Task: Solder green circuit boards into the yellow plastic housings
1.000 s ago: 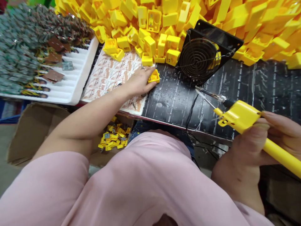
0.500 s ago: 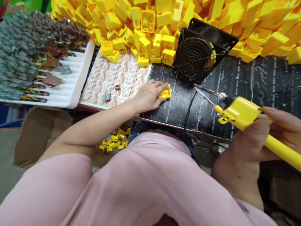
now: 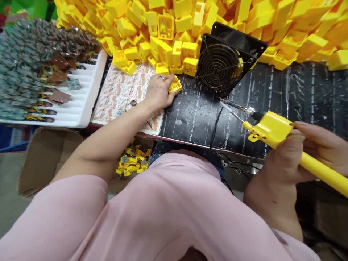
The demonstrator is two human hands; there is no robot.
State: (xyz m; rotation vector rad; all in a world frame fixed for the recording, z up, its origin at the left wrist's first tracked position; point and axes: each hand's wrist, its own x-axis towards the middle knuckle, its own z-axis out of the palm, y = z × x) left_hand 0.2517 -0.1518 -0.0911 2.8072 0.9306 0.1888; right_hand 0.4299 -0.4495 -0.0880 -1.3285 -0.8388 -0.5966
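Note:
My left hand [image 3: 159, 93] grips a small yellow plastic casing [image 3: 175, 84] between thumb and fingers, low over the bench at the right edge of a printed sheet [image 3: 119, 87]. The casing's hollow side shows, though its contents are too small to make out. On the right, my right hand [image 3: 304, 152] is wrapped around a yellow soldering iron [image 3: 274, 128] with a feed tube beside its metal tip. That tip points left, just in front of a black fan [image 3: 217, 69]. A small round dark part [image 3: 133, 103] lies on the sheet, left of my left forearm.
Yellow casings [image 3: 165, 27] are heaped along the back. At left, a white foam tray [image 3: 87, 87] carries many green circuit boards [image 3: 21, 72] with wires. A black cable [image 3: 215, 130] crosses the bench's front edge. Below stands a cardboard box [image 3: 46, 156], near more yellow pieces [image 3: 133, 161].
My left hand has moved left and away from me with the yellow casing, toward the heap. My right hand and the soldering iron stay nearly where they were; the view has shifted slightly.

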